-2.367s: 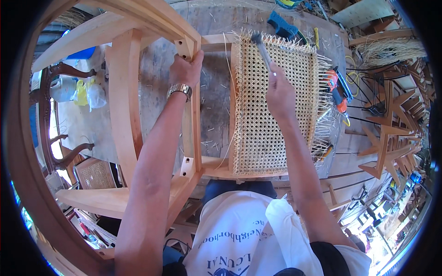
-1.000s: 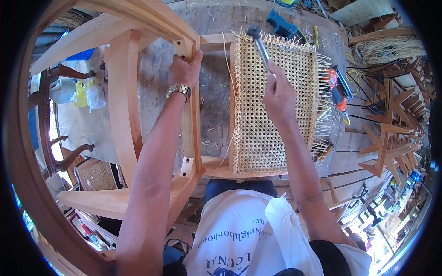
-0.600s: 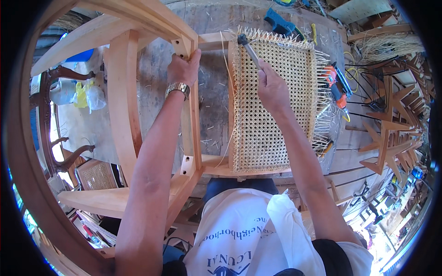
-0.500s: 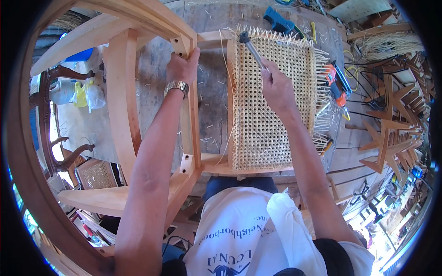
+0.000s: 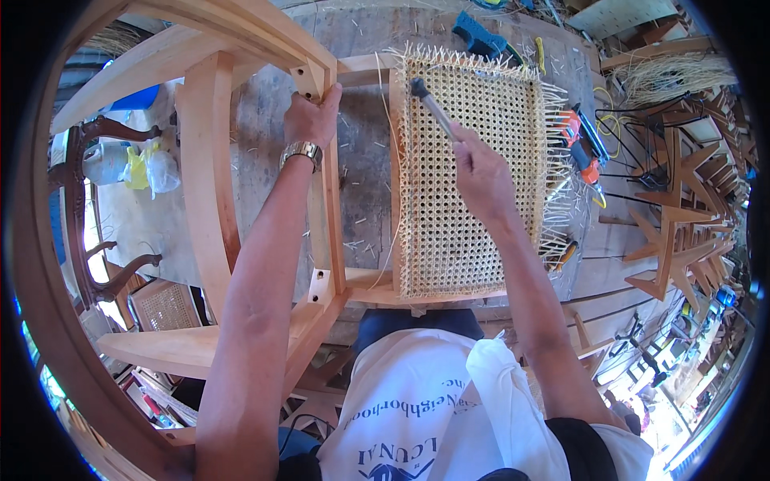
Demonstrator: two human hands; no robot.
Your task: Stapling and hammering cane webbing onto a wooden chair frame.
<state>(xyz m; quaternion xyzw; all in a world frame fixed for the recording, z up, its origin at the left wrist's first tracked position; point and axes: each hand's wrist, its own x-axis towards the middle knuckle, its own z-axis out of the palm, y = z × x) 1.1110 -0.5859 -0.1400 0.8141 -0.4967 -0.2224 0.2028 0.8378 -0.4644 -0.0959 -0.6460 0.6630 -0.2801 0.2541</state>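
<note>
A light wooden chair frame lies on its side across the workbench. My left hand grips its rail near the corner block with the screw holes. Woven cane webbing covers the panel to the right, with loose strand ends sticking out along its far, left and right edges. In my right hand is a hammer, held by its handle. The dark hammer head is over the webbing's far left part; whether it touches the cane I cannot tell. One long loose strand curves beside the panel's left edge.
An orange and black tool lies right of the webbing, and a blue block-like object beyond it. Cane scraps litter the workbench. A dark carved chair frame and plastic bags are at left. Wooden parts pile up at right.
The hammer head has moved slightly down and left, toward the near side. The chair frame and webbing have shifted a little left in view. My left hand keeps its grip on the rail.
</note>
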